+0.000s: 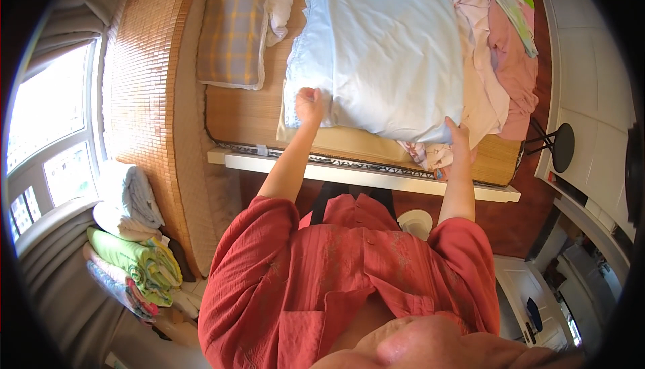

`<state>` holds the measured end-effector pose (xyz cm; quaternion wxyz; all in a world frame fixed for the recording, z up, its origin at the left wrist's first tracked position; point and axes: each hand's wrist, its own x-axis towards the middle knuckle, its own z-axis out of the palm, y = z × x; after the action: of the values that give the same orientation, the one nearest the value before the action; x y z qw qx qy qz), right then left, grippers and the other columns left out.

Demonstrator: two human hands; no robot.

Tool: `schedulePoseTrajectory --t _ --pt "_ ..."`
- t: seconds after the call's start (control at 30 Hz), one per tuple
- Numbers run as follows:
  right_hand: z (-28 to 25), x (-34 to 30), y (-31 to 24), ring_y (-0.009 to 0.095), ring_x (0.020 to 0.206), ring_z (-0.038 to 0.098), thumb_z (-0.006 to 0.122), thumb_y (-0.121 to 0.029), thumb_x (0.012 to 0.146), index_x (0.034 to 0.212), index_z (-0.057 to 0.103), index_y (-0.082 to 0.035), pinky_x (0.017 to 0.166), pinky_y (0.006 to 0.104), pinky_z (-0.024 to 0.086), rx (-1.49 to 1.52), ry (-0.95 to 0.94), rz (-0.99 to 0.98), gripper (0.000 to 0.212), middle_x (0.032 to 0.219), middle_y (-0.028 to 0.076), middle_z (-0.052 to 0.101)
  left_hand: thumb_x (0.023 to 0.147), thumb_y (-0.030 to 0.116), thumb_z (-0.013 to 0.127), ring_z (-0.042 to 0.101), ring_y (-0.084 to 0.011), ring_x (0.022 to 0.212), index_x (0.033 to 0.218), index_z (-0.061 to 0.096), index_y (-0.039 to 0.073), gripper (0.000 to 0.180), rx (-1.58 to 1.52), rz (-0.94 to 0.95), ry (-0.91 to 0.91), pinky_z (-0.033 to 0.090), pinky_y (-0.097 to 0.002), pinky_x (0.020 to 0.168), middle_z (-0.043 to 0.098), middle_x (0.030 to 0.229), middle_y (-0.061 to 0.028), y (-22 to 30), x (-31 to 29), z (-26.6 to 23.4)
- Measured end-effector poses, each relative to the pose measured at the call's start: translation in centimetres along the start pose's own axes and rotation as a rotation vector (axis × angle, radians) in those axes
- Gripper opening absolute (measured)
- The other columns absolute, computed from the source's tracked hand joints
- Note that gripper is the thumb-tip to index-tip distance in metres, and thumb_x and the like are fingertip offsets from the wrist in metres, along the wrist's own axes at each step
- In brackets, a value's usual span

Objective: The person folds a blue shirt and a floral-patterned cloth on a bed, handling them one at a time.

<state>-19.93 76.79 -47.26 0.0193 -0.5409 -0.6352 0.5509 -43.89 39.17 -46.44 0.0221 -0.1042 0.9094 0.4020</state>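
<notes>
A folded piece of light blue bedding, smooth and slightly shiny with a frilled left edge, lies on the bed. My left hand is closed at its near left part, fingers curled against the fabric. At the near right corner, my right hand grips the edge, with the thumb on top and the other fingers mostly hidden. Beneath the blue bedding, a beige folded cloth shows along the near side. Crumpled pink bedding lies beside it on the right, partly under patterned cloth.
A plaid pillow rests on the bed at the far left. The bed's white rail runs in front of me. Folded quilts are stacked by the window on the left. A black round stool stands at right.
</notes>
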Motion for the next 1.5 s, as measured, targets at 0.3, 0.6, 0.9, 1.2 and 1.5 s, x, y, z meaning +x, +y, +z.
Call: schedulePoseTrajectory --t 0.3,0.6,0.9,1.2,1.5 --pt "-0.2 1.2 1.8 0.017 0.081 0.058 0.067 -0.026 0.085 0.111 0.062 0.007 0.073 0.0307 0.047 -0.069 -0.014 -0.115 0.042 0.096 0.011 0.065 0.079 0.026 0.062 0.067 -0.0317 0.071 0.076 0.071 0.004 0.024 0.383 0.11 -0.212 0.052 -0.0412 0.073 0.067 0.069 -0.0168 -2.2 3.2 -3.9" --pt "-1.9 1.8 1.4 0.018 0.069 0.059 0.061 -0.032 0.086 0.092 0.066 0.008 0.068 0.0338 0.047 -0.425 0.224 -0.246 0.04 0.074 0.012 0.065 0.078 0.009 0.06 0.066 -0.0339 0.072 0.079 0.068 -0.003 0.015 0.248 -0.136 0.071 0.054 -0.0404 0.07 0.067 0.077 -0.0215 -6.0 6.5 -7.6" --pt "-1.0 1.0 1.0 0.021 0.097 0.06 0.068 -0.036 0.083 0.126 0.052 0.002 0.073 0.035 0.05 0.083 -0.109 -0.088 0.06 0.114 0.01 0.061 0.082 0.047 0.067 0.061 -0.0194 0.086 0.13 0.049 0.003 0.067 -0.054 -0.355 -0.476 0.053 -0.0354 0.067 0.061 0.102 -0.0118 -6.8 4.5 -9.5" --pt "1.2 -2.8 -3.6 0.029 0.104 0.058 0.073 -0.017 0.078 0.134 0.045 -0.008 0.07 0.048 0.053 0.299 -0.16 0.183 0.063 0.121 0.012 0.057 0.067 0.05 0.077 0.039 -0.0374 0.127 0.14 0.038 0.007 0.093 0.494 0.356 -0.221 0.035 -0.0489 0.104 0.039 0.137 -0.0215 -1.8 0.6 -6.8" --pt "-0.9 -1.6 -2.9 0.028 0.095 0.061 0.07 -0.011 0.079 0.127 0.05 -0.001 0.076 0.0391 0.052 0.361 -0.161 -0.053 0.054 0.114 0.014 0.061 0.082 0.01 0.056 0.047 -0.0366 0.119 0.13 0.045 0.003 0.05 0.956 1.124 -0.181 0.042 -0.049 0.09 0.047 0.129 -0.0236 -1.9 -0.8 -4.0"
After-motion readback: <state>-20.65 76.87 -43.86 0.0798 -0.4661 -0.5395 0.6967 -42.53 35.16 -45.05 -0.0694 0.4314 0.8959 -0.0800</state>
